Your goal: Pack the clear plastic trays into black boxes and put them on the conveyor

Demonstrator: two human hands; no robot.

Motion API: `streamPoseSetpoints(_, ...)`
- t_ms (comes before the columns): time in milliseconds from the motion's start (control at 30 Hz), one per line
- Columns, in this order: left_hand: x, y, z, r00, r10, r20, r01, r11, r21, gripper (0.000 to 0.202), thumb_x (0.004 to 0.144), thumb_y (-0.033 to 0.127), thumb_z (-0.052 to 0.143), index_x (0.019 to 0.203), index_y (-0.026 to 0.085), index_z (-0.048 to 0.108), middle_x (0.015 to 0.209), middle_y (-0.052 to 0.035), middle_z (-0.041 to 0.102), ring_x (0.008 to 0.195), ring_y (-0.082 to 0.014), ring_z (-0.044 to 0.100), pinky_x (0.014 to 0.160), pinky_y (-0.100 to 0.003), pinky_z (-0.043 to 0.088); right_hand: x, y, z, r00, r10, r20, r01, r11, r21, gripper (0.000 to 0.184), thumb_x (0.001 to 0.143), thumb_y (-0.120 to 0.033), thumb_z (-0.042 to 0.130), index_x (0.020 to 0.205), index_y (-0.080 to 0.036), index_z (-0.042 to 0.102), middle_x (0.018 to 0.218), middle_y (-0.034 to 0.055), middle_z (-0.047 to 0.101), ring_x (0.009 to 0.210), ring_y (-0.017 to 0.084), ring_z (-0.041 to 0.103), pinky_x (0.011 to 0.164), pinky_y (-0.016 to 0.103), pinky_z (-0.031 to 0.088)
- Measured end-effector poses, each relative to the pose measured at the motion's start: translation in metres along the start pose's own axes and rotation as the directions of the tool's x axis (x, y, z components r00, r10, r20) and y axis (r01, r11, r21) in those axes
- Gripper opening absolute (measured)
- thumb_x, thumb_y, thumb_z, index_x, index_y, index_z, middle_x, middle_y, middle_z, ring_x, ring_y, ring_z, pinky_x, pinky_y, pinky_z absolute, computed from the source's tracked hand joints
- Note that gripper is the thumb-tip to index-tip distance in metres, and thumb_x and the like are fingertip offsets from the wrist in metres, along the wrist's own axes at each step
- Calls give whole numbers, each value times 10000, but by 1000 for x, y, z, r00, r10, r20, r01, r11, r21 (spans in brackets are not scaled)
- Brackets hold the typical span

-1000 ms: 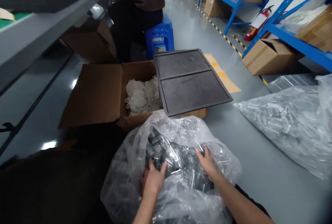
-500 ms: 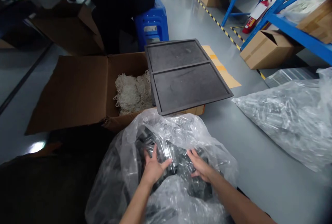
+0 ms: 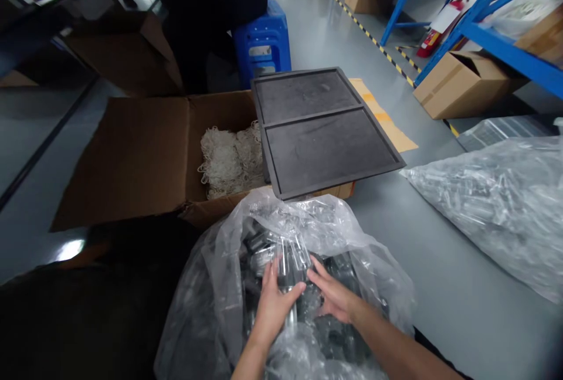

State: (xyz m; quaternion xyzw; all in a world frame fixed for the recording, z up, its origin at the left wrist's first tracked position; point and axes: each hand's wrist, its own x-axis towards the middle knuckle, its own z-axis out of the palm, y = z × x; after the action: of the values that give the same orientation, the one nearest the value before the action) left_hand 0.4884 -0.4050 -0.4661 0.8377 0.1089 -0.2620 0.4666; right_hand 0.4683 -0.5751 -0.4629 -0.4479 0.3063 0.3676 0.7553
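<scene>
A large translucent plastic bag (image 3: pixel 206 309) stands in front of me with its mouth spread. Inside lie many clear, shiny plastic pieces, and a few clear plastic pieces (image 3: pixel 292 260) stick up between my two hands. My left hand (image 3: pixel 277 301) presses on their left side, fingers pointing away and thumb toward the right. From the other side, my right hand (image 3: pixel 332 292) bears on them with its fingertips. Glare and overlapping plastic hide the exact shape of the pieces and some of the fingers' undersides.
Just beyond the bag, a black two-panel tray (image 3: pixel 325 133) rests across an open cardboard box (image 3: pixel 145 157) holding pale looped strands (image 3: pixel 229 160). A person sits on a blue stool (image 3: pixel 264 40). Another filled plastic bag (image 3: pixel 492 198) and blue shelving (image 3: pixel 505 43) are on the right.
My hands have drawn closer together, the left one moving right. Clear pieces now stand up between them. The view has shifted slightly.
</scene>
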Motion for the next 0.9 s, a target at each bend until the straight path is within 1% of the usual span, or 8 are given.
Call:
streamPoseSetpoints(167, -20, 1, 17, 997, 59, 44, -57, 997, -42, 711, 676, 330, 645, 1330, 191, 400, 1432, -117, 338, 1358, -244, 269, 1104, -376, 239, -4, 6, 13, 999, -32, -14, 32, 999, 36, 804, 704, -527, 706, 1378, -389, 289, 1321, 74, 489, 831, 179, 617, 575, 266, 490)
streamPoseSetpoints(233, -27, 2, 22, 997, 62, 36, -60, 997, -47, 688, 710, 304, 602, 1349, 197, 369, 1443, -110, 314, 1368, -231, 245, 1107, -375, 225, -7, 10, 17, 998, -37, -41, 39, 999, 35, 818, 686, -501, 727, 1377, -356, 313, 1309, 80, 502, 882, 197, 605, 565, 244, 472)
streamPoseSetpoints(333, -34, 9, 22, 998, 62, 33, -61, 997, -37, 660, 726, 271, 574, 1353, 227, 370, 1450, -93, 279, 1361, -229, 257, 1099, -367, 233, -16, 15, 23, 994, -31, -104, 37, 998, 55, 864, 707, -542, 683, 1417, -337, 236, 1428, 91, 362, 1066, 240, 533, 585, 247, 471)
streamPoseSetpoints(433, -42, 25, 14, 996, 71, 49, -71, 997, -16, 665, 692, 224, 589, 1333, 249, 412, 1432, -80, 293, 1329, -225, 315, 1081, -335, 263, -34, 16, 30, 991, -41, -127, 53, 994, 94, 883, 719, -554, 658, 1433, -360, 176, 1466, 87, 300, 1054, 237, 544, 557, 233, 461)
streamPoseSetpoints(567, -63, 52, -1, 996, 73, 57, -74, 997, 24, 694, 659, 184, 597, 1326, 270, 428, 1433, -75, 288, 1312, -230, 336, 1072, -333, 276, -66, 10, 44, 990, -94, -109, 108, 985, 134, 832, 726, -523, 659, 1413, -424, 201, 1447, 54, 336, 896, 199, 608, 475, 202, 429)
streamPoseSetpoints(700, -96, 79, -16, 995, 94, 38, -96, 994, 46, 714, 647, 149, 586, 1337, 244, 426, 1427, -100, 291, 1305, -236, 343, 1070, -331, 276, -103, 2, 60, 986, -145, -85, 156, 979, 135, 851, 722, -521, 661, 1424, -403, 193, 1403, 89, 396, 769, 183, 631, 402, 183, 371)
streamPoseSetpoints(800, -126, 103, -30, 987, 162, -1, -162, 986, 42, 718, 642, 161, 596, 1337, 238, 432, 1432, -98, 285, 1317, -233, 324, 1074, -312, 267, -138, -10, 77, 973, -221, -73, 228, 968, 109, 846, 713, -515, 679, 1417, -396, 225, 1461, 71, 315, 969, 231, 606, 509, 217, 454)
streamPoseSetpoints(900, -161, 133, -46, 963, 264, -59, -262, 964, 33, 699, 662, 188, 592, 1336, 277, 431, 1437, -74, 277, 1333, -238, 285, 1092, -341, 239, -179, -27, 97, 947, -316, -53, 319, 945, 69, 879, 691, -517, 701, 1416, -400, 216, 1531, 21, 134, 1231, 278, 435, 720, 295, 504)
